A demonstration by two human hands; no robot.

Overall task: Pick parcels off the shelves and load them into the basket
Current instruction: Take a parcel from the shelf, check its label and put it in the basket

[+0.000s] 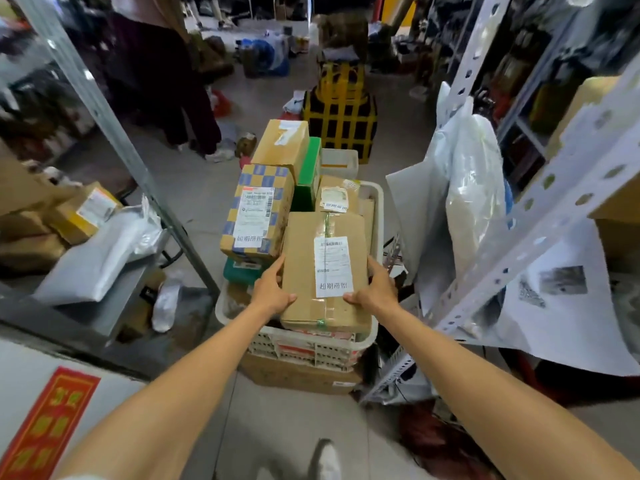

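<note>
1. Parcel (325, 271), a brown carton with a white label, lies on top of the heaped white basket (370, 336). The left hand (272, 292) and right hand (375, 289) hold its side edges, fingers (277, 266) curled round it.
2. A checked box (256, 216) sits just beside its left edge. A perforated shelf upright (540, 216) stands near the basket's right rim.
3. Grey floor (298, 427) runs between the shelves, with clutter farther off.
4. The basket's lower contents are mostly hidden, and the far aisle is blurred.
</note>
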